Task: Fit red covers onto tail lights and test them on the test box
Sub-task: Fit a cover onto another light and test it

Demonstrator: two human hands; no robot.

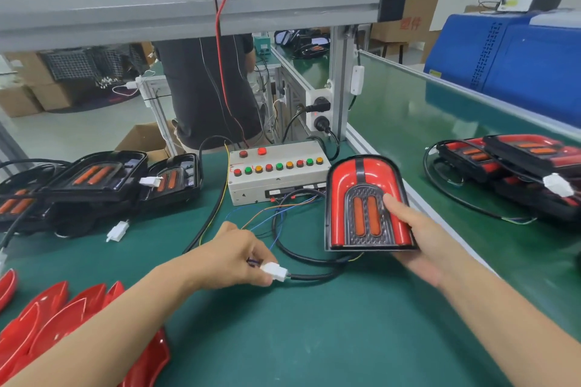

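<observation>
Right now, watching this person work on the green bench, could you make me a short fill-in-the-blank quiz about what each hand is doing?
1. The right hand holds a tail light whose cover is coloured ____.
2. The left hand pinches a white ____ on a black cable.
3. The test box has a row of round ____ on top.
4. Uncovered tail lights lie on the person's ____ side.

Missing words: red; connector; buttons; left

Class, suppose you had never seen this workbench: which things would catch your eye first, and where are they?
The red-covered tail light, held in the right hand right of centre. Beside it, the test box with its row of coloured buttons. The left hand pinches a white connector in front.
</observation>
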